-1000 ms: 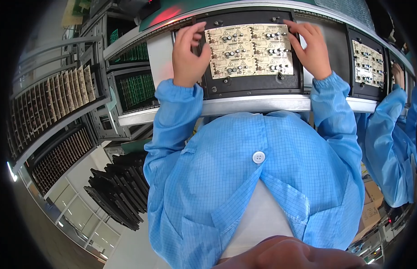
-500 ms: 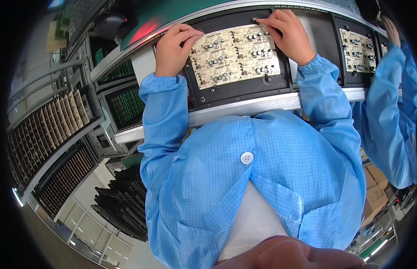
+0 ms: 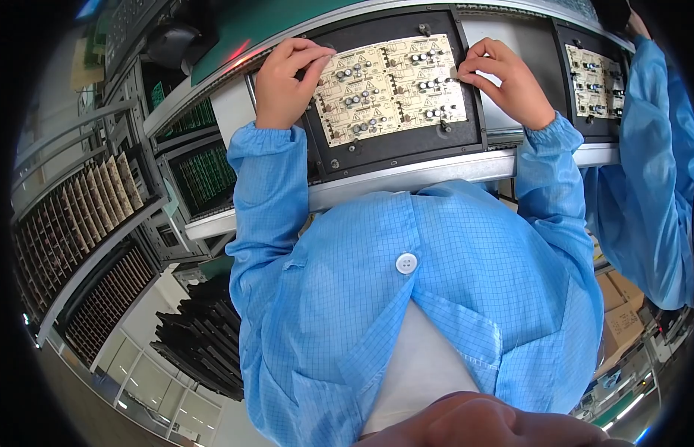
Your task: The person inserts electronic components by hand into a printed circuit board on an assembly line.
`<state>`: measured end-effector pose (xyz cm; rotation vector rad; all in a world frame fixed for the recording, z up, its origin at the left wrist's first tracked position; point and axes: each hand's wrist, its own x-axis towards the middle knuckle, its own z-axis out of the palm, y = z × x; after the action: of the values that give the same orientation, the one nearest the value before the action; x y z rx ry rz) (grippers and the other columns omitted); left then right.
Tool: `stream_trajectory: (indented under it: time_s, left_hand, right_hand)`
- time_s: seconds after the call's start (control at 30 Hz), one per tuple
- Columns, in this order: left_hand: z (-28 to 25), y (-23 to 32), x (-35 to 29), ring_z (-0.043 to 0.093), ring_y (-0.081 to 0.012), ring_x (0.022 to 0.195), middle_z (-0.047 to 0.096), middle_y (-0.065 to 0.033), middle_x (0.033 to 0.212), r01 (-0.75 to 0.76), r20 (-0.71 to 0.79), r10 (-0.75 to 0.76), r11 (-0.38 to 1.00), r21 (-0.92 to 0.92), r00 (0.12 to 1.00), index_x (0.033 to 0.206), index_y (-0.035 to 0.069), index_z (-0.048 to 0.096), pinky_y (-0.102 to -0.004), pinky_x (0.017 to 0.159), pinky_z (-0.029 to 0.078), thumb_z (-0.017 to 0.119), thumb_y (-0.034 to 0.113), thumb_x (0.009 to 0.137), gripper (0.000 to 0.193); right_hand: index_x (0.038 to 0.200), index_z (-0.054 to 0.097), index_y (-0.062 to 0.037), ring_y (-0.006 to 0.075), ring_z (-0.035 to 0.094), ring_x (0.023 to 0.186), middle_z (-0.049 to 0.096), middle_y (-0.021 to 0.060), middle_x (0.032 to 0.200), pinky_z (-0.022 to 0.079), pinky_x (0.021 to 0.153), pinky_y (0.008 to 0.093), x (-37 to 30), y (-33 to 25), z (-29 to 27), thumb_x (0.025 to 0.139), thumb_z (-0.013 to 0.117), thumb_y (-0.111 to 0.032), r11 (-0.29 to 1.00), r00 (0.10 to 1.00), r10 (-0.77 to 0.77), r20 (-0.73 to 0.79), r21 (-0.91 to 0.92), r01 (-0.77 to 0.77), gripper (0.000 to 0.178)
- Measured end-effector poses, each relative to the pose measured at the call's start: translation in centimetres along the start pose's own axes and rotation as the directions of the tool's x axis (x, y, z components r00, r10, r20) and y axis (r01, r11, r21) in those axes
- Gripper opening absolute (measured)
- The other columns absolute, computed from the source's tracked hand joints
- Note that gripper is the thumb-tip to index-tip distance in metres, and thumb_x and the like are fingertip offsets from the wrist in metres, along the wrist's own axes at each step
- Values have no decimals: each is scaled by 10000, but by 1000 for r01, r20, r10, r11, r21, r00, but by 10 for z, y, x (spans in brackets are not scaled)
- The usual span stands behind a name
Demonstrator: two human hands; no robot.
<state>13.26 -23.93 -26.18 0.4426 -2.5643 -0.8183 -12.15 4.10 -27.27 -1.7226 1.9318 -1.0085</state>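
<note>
Bright centre, bowed edges (black corners), rim perhaps soft

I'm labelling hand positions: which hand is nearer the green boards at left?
Left. The left hand, at the upper-left corner of the pale circuit board, is right of the green boards; the right hand is farther right, by that board's right edge.
</note>
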Motion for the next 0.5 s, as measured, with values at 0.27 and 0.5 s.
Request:
stream_trajectory:
  time_s: [0.27, 0.5]
  left_hand:
    - [-9, -1, 48, 691, -144, 938, 698, -67, 1085, 230, 114, -210, 951, -209, 971, 1155, 42, 729, -288, 839, 583, 730, 124, 962, 210]
    - [52, 24, 148, 678, -319, 848, 670, -131, 894, 206, -133, -170, 913, 352, 977, 980, 26, 707, -416, 773, 547, 839, 172, 804, 264]
  right_hand:
    - [1013, 729, -44, 247, 592, 997, 606, 57, 1022, 509, 848, 355, 4, 8, -7, 896, 763, -61, 998, 996, -63, 70, -3, 63, 123]
    - [1096, 716, -63, 268, 635, 974, 656, 78, 1035, 538, 836, 368, 25, 15, -11, 897, 783, -129, 984, 991, -95, 94, 157, 79, 220]
